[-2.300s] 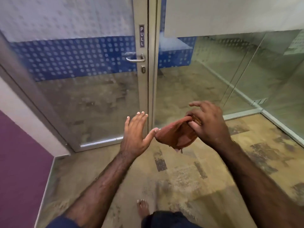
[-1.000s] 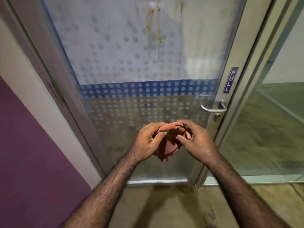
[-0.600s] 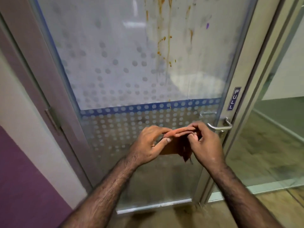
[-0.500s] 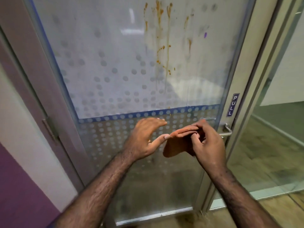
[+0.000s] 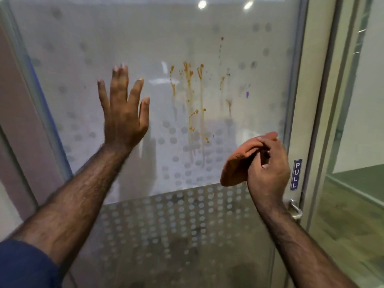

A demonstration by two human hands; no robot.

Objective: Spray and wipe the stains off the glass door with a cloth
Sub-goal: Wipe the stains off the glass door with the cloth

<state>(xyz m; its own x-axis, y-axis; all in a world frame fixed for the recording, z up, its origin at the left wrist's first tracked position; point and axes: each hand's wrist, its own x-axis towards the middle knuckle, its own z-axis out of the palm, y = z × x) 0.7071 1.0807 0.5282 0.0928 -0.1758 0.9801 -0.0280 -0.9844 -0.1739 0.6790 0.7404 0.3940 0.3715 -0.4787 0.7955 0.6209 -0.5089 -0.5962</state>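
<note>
The frosted glass door [image 5: 83, 48] with a dotted pattern fills the view. Orange-brown drip stains [image 5: 192, 94] run down its middle, with a small purple spot [image 5: 247, 94] to their right. My left hand [image 5: 123, 113] is raised with fingers spread straight, at or against the glass left of the stains. My right hand [image 5: 268, 165] grips a folded orange-brown cloth [image 5: 234, 165], held low and right of the stains, near the door's right edge. No spray bottle is in view.
A metal door frame with a blue PULL sign [image 5: 296, 174] and a lever handle [image 5: 295, 208] stands on the right. Beyond it is a clear glass panel [image 5: 357, 142] with floor behind. A wall [image 5: 12, 121] borders the door on the left.
My left hand let go of the cloth and rose to the glass beside the stains. My right hand kept the cloth and lifted it. The view came closer and tilted up.
</note>
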